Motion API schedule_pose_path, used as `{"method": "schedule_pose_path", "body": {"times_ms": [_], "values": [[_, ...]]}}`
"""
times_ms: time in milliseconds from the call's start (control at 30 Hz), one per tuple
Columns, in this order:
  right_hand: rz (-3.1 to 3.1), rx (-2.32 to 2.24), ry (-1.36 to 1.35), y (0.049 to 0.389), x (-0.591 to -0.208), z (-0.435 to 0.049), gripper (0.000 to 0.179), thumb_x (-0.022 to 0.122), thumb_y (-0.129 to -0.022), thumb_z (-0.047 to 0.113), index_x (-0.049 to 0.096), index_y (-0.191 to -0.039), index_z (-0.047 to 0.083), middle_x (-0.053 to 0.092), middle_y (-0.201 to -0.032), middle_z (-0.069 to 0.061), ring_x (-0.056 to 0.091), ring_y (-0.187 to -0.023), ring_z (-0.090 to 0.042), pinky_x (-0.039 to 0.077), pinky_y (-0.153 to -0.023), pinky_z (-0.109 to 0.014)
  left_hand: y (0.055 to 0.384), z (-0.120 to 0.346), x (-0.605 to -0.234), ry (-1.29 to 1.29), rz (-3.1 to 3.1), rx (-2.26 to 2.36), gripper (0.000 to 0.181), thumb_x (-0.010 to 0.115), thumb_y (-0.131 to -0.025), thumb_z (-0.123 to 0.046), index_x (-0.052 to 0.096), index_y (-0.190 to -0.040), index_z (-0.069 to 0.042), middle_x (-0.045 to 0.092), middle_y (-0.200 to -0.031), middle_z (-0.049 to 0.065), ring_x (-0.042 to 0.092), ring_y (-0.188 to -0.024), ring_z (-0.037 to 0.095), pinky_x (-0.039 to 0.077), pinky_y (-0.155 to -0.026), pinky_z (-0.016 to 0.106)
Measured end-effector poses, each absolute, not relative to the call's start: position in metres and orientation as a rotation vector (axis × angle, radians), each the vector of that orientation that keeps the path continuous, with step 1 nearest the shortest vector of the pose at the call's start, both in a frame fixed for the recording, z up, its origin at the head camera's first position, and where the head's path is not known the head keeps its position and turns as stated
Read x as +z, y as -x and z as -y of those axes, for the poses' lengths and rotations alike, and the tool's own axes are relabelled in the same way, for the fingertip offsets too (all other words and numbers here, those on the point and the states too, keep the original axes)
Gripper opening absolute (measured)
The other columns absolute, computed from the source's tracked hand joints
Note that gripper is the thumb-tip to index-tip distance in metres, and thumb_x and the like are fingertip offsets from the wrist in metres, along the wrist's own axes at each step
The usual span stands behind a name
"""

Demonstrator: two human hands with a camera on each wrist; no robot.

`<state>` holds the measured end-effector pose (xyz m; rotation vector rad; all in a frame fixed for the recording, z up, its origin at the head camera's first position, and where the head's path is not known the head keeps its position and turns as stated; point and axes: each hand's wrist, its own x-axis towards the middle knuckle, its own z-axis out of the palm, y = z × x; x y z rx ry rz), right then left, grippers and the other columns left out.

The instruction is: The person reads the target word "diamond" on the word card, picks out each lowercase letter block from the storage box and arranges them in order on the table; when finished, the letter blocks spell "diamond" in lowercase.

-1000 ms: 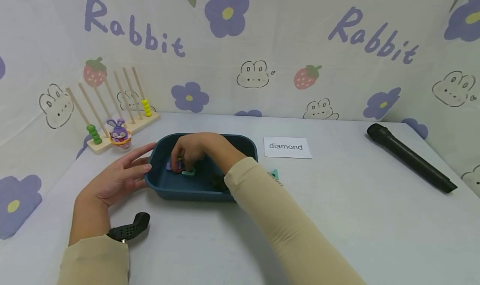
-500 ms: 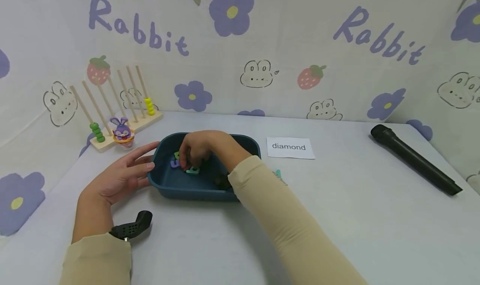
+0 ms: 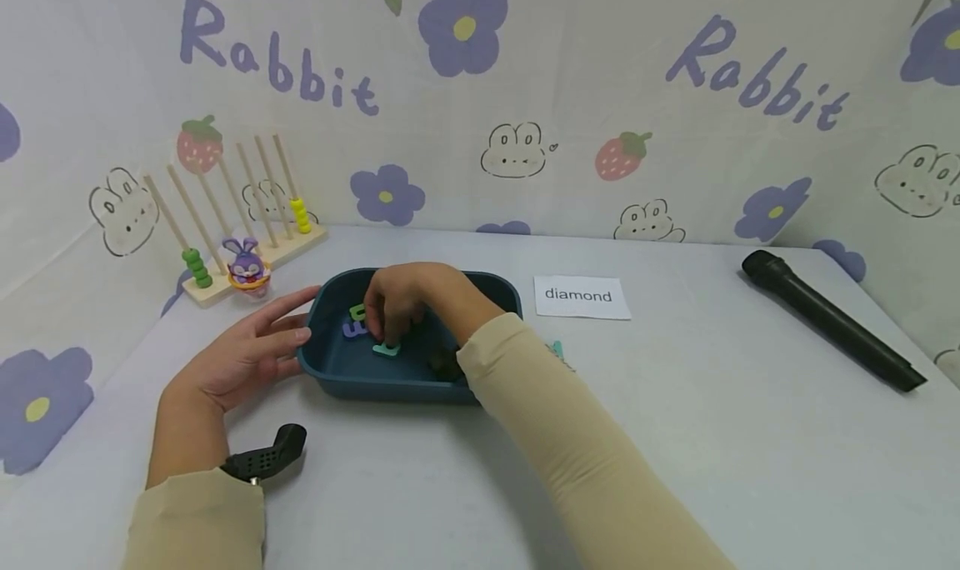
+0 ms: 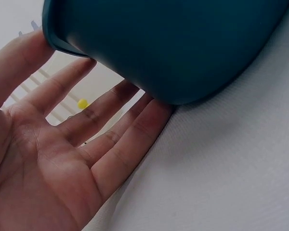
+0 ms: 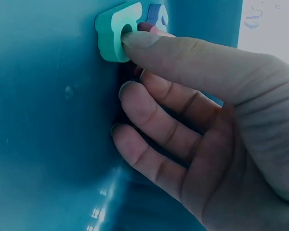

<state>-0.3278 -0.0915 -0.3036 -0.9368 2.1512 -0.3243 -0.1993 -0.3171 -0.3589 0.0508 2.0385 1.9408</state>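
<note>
Against the dark blue tray [image 3: 390, 389] the left hand [image 3: 243, 349] rests with loosely extended fingers. Inside it, only the right wrist view shows the thumb of the right hand [image 5: 212, 139] touching the teal letter [image 5: 109, 36]; whether it pinches, I cannot tell.

Teal tub [image 3: 390, 391]: smooth plastic, glossy inside; mint letter [image 5: 108, 38]: smooth plastic; bead rack [image 3: 289, 253]: bare-looking wood; word card [image 3: 582, 309]: matt paper; table cover [image 3: 450, 495]: fine-ribbed cloth; microphone [image 3: 832, 320], from here: mostly matt

The tray [image 3: 390, 392] is dark blue, one letter piece [image 5: 110, 33] is mint green, and the backdrop [image 3: 577, 70] (whitish) has purple flowers [image 3: 463, 27].
</note>
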Motion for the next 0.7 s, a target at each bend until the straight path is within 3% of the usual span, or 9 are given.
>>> {"method": "schedule_pose_path", "body": {"times_ms": [300,700], "values": [[-2.127,-0.373,0.924,0.331,-0.303,0.090,0.007,0.078,-0.092,0.011,0.073,-0.090,0.017,0.064,-0.093,0.001,0.058,-0.085,-0.016,0.054,-0.078,-0.032,0.200,0.317,-0.359,-0.062,-2.017,1.957,0.068,0.057,-0.107,-0.025,0.023,-0.165,-0.033,0.009,-0.174,0.016,0.028,-0.153,0.044,0.057,-0.096,0.026],[-2.052,-0.427,0.949,0.334,-0.290,0.085,0.005,0.075,-0.095,0.016,0.075,-0.099,0.018,0.071,-0.101,0.001,0.060,-0.092,-0.019,0.057,-0.085,-0.036,0.199,0.316,-0.359,-0.056,-2.000,1.962,0.068,0.057,-0.107,-0.025,0.023,-0.165,-0.033,0.007,-0.174,0.015,0.025,-0.154,0.046,0.057,-0.096,0.026]]}}
